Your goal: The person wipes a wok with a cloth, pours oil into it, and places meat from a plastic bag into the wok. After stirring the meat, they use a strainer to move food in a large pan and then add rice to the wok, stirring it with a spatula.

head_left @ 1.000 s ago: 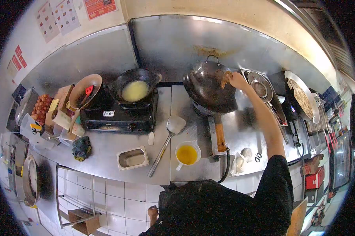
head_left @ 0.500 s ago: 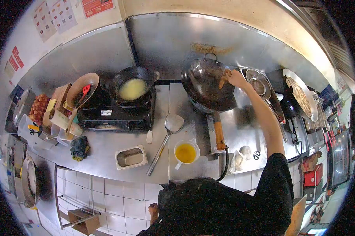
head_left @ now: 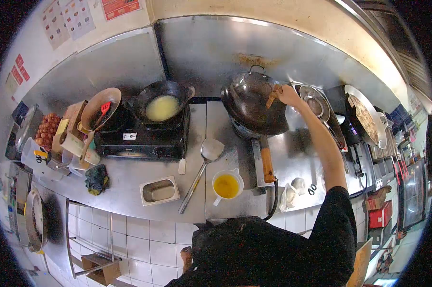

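Note:
My right hand (head_left: 288, 94) reaches out over a large dark wok (head_left: 249, 103) and pinches a brown, cloth-like piece (head_left: 272, 97) against its inner right side. The wok sits tilted on a burner, a loop handle at its back edge and a wooden handle (head_left: 267, 165) at the front. Low beside my dark shirt hangs my left hand (head_left: 186, 257), partly covered, its fingers not clearly visible. Nearest the wok on the counter are a wok spatula (head_left: 204, 165) and a white jug (head_left: 222, 197) holding yellow liquid.
Left of the wok, a pan (head_left: 153, 112) of pale liquid stands on a black gas stove (head_left: 137, 147). A metal container (head_left: 146, 198) lies near the counter's front edge. Strainers (head_left: 313, 106) and a wide pan of food (head_left: 379, 131) are to the right. A hose (head_left: 274, 203) hangs in front.

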### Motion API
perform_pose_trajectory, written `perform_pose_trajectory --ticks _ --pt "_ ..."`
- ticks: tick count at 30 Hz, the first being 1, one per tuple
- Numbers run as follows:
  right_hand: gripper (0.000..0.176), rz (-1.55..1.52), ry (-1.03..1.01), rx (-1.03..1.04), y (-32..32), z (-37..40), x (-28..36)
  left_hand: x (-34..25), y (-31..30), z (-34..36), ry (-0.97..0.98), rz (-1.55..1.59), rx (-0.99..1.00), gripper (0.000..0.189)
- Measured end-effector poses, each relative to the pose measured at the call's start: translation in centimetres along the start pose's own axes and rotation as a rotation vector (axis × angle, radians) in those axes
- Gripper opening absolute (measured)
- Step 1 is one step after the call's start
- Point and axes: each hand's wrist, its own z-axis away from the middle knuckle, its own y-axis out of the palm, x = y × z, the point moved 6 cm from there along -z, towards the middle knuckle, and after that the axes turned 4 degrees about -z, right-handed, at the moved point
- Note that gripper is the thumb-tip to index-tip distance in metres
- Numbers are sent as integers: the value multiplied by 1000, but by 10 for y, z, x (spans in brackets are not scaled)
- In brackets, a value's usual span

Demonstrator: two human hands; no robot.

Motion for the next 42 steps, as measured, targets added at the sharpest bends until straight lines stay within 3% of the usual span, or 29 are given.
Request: perform_pose_trajectory --ticks 2,8,11,15,17,23,26,29,34,37,39,40,42 --pt "26 -14 12 14 -1 2 2 52 38 -44 119 43 15 30" --pt "31 -5 12 61 6 -1 -6 38 32 -38 213 27 -17 37" --pt "35 14 39 41 6 1 -8 23 15 -23 123 12 12 40" --pt "37 14 22 26 1 10 2 -2 2 -4 177 -36 -15 38" --pt "39 43 1 24 4 10 1 -18 -10 11 35 1 8 36" --pt "43 30 -5 63 4 12 4 -5 1 -5 114 -32 31 33" --pt "45 12 14 74 -1 14 7 35 33 -36 90 -17 -17 34" --pt "48 -54 17 68 4 8 -3 34 31 -34 108 5 46 38" --pt "51 38 52 48 -8 13 6 13 19 -20 73 -6 -9 37" --pt "53 -40 -30 74 9 0 -16 20 25 -23 76 118 -13 34" --pt "34 -49 24 27 8 0 -20 16 23 -21 92 203 -16 33" --pt "34 -48 23 26 7 0 -17 13 23 -22 71 154 9 33" --pt "40 -387 -49 -168 -8 3 -7 8 22 -23 61 71 41 34"
